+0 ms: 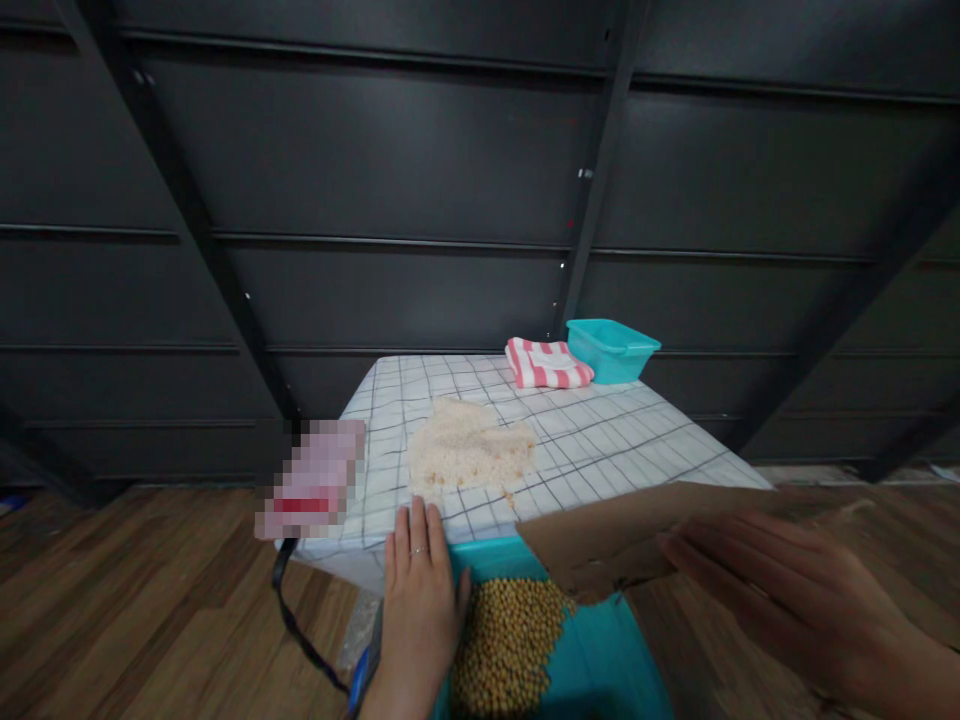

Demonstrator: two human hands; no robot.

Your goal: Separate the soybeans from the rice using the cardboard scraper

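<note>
My left hand (421, 590) lies with fingers stretched out over the front edge of the checked tablecloth, its thumb at the side of a teal basin (600, 640). Inside the basin are many round, yellowish soybeans (510, 640). A torn flat piece of brown cardboard (622, 535) is gripped in my right hand (795, 590), slanting across the table's front edge above the basin. Beyond my left fingertips spreads a pile of white rice-like grains (469, 445) on the cloth, with a few yellowish beans along its near edge. My right thumb is hidden.
On the table (622, 430), a red-and-white striped towel (551, 363) lies folded at the back beside a smaller teal basin (611, 350). A blurred-out pink item (319, 475) with a black strap (296, 620) is at the left corner. Dark metal panels (405, 160) stand behind.
</note>
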